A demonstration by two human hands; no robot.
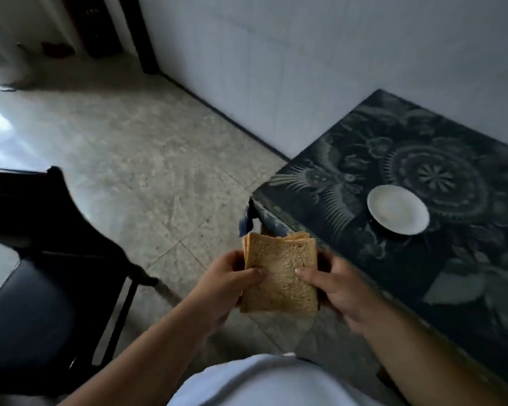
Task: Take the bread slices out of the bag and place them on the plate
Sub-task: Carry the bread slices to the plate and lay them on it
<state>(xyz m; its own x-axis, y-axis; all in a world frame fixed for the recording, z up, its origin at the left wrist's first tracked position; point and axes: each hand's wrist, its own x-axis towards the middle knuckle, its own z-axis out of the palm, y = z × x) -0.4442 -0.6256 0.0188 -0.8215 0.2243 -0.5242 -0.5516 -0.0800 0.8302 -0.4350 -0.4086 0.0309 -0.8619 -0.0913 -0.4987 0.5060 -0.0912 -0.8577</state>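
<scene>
A stack of brown bread slices (279,276) is held in the air between both hands, over the floor just left of the table's near corner. My left hand (226,284) grips the stack's left edge with the thumb on the top slice. My right hand (338,285) grips the right edge, thumb also on top. A round white plate (398,208) lies bare on the dark patterned tablecloth, up and to the right of the bread. No bag is in view.
The table (423,148) with the dark floral cloth fills the right side and stands against a white wall. A black chair (33,259) stands at the left. Tiled floor (147,159) lies between them.
</scene>
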